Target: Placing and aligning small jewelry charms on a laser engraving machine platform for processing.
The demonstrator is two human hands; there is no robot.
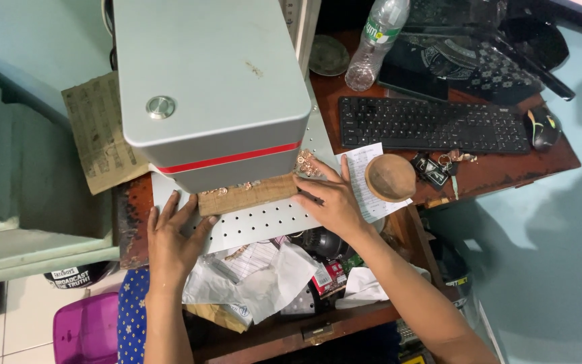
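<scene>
A flat wooden block [247, 195] lies on the white perforated plate [264, 221] under a large grey machine head [203, 81] with a red stripe. Small gold-coloured pieces [306, 164] rest on and beside the block. My left hand [173, 239] lies flat on the plate with fingers spread, fingertips touching the block's left end. My right hand [328, 199] presses against the block's right end, fingers on its edge.
A wooden bowl [391, 178] sits on a paper slip right of the plate. Behind it are a black keyboard [432, 125], a mouse [542, 128], a plastic bottle [375, 44] and keys [432, 167]. Crumpled papers [264, 280] fill an open drawer below. A purple bin [85, 330] stands on the floor.
</scene>
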